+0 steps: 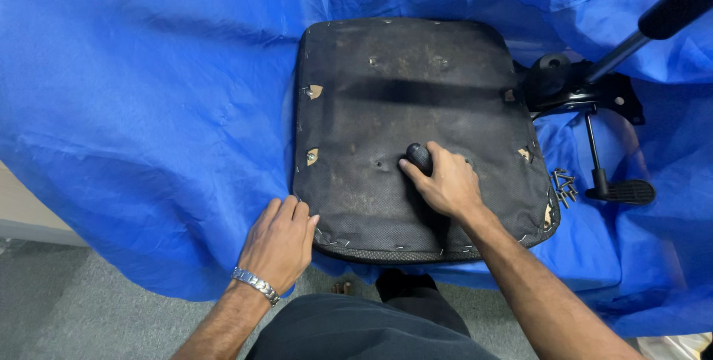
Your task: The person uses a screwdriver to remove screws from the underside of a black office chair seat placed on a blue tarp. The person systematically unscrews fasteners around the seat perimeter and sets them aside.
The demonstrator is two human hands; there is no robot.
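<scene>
An upturned black chair seat (416,93), its underside covered in stapled black fabric, lies on a blue sheet (148,108). My right hand (445,182) is closed around a dark rounded tool handle (420,156) that presses down on the seat's middle, next to a small hole. At the seat's near left corner my left hand (281,243) rests flat with its fingers against the edge. A metal watch band circles that wrist.
A black chair mechanism with a gas cylinder (594,85) and a lever with a flat paddle (624,191) lies to the right of the seat. Several loose screws (564,184) sit beside the seat's right edge. Grey carpet (59,308) shows at lower left.
</scene>
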